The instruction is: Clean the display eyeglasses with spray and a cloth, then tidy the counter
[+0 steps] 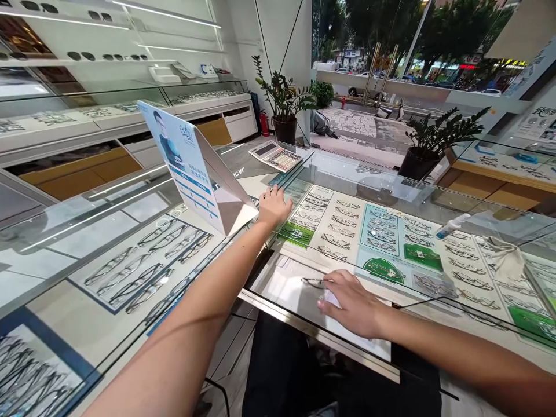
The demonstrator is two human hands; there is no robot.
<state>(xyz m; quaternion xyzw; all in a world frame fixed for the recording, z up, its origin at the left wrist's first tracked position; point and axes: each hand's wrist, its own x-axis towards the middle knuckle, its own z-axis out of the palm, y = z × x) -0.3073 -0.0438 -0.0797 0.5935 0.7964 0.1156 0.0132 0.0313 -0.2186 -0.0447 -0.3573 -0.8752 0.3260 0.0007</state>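
Note:
My left hand (274,207) lies on the glass counter top with its fingers spread. It holds nothing and is close beside a folded blue and white display card (191,168). My right hand (354,301) reaches over a pulled-out white drawer (278,281) below the counter's edge. Its fingertips are at one end of a dark pair of eyeglasses (311,282) in the drawer, and the thumb stands apart from the fingers. The hand hides part of the eyeglasses and of a pale sheet beneath.
A calculator (275,155) rests on the counter beyond my left hand. Rows of eyeglasses (339,223) lie under the glass. A small spray bottle (452,226) and a crumpled cloth (506,260) are at the right. Potted plants (284,104) stand by the window.

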